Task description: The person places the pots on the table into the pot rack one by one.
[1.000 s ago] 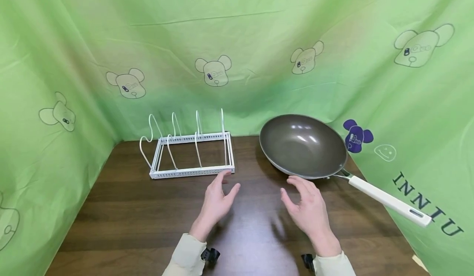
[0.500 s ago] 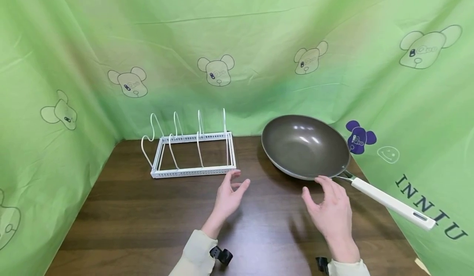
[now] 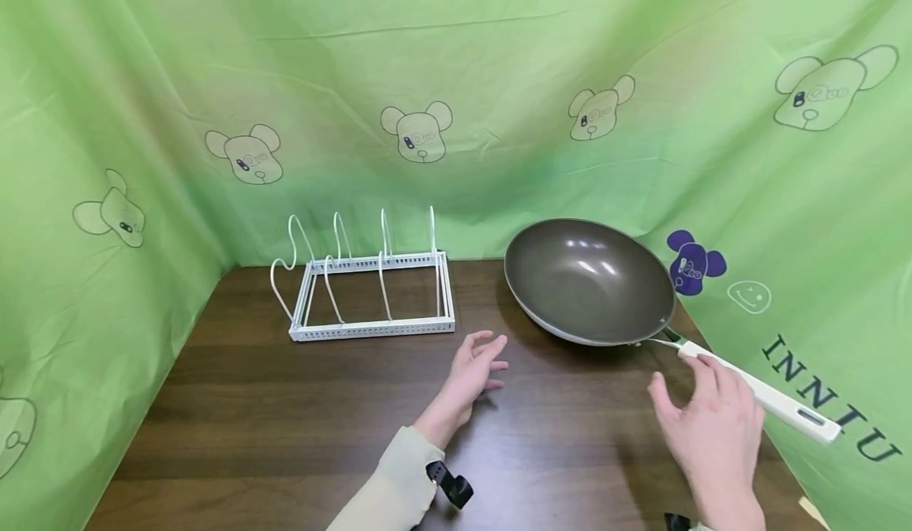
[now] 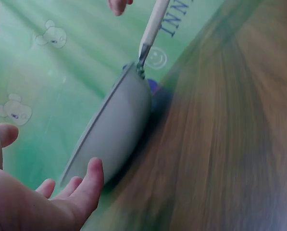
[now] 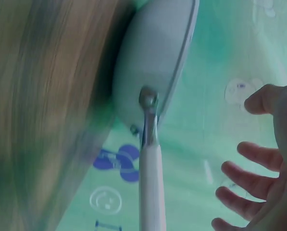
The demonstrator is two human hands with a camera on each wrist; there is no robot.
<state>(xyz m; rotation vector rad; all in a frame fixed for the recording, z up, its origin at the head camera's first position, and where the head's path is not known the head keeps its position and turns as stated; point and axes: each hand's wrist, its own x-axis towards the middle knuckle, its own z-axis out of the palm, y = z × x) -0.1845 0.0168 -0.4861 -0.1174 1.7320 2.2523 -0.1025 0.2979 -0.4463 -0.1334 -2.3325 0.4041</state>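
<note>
A deep frying pan [image 3: 591, 278] with a dark inside and pale outer wall sits at the back right of the table. Its white handle [image 3: 777, 404] points toward the front right. My right hand [image 3: 716, 428] hovers at that handle with fingers spread, overlapping it in the head view. In the right wrist view the fingers [image 5: 249, 180] are apart from the handle, with nothing in them. My left hand [image 3: 470, 377] is held over the table, left of the pan and in front of it, fingers loosely extended and holding nothing. The left wrist view shows the pan's outer wall [image 4: 114, 125] beyond the fingers.
A white wire pan rack [image 3: 374, 329] with upright loops stands at the back left of the brown wooden table [image 3: 285, 420]. Green printed cloth [image 3: 484, 64] hangs closely around the back and both sides of the table.
My right hand has moved right, from the pan's front edge to its handle. My left hand has shifted right, away from the rack's corner. Pan and rack stay in place.
</note>
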